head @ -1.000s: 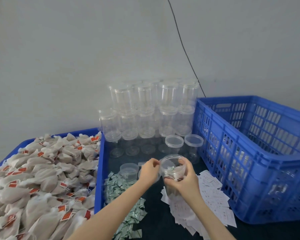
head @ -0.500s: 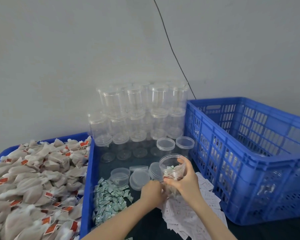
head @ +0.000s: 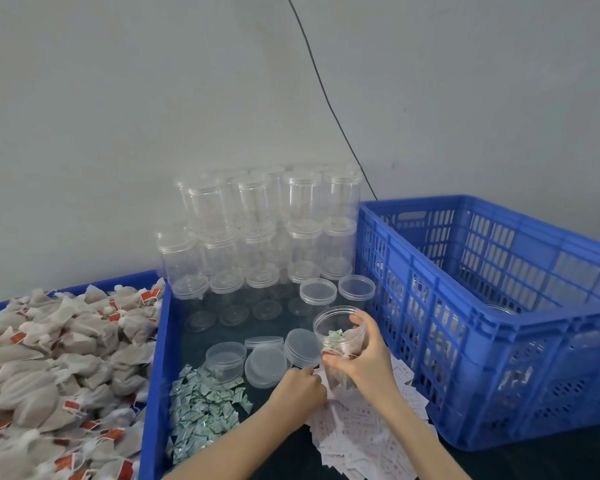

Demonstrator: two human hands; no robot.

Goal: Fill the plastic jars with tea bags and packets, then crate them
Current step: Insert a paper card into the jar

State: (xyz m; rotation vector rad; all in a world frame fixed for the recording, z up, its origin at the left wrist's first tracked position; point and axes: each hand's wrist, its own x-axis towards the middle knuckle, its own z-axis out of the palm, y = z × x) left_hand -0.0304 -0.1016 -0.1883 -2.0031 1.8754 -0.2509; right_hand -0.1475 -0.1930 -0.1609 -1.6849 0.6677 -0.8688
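My right hand [head: 362, 360] grips an open clear plastic jar [head: 338, 332] that holds tea bags and a green packet. My left hand [head: 300, 388] is low beside the jar's base, fingers curled at the edge of the white paper slips [head: 368, 441]; whether it pinches a slip I cannot tell. Loose clear lids [head: 267, 365] lie just left of the jar. Green packets [head: 205, 410] are piled on the dark table. Tea bags [head: 56, 362] with red tags fill the blue tray [head: 155, 375] at the left. The big blue crate [head: 465, 323] stands at the right.
Stacked empty clear jars [head: 267, 230] stand against the grey wall behind the lids. A short lidless tub [head: 226, 358] sits near the packets. A black cable [head: 326, 91] runs down the wall. One jar's rim [head: 497, 309] shows inside the crate.
My left hand dropped from the jar's rim to the paper slips beside the jar's base. My right hand kept hold of the jar. The camera view shifted right and down.
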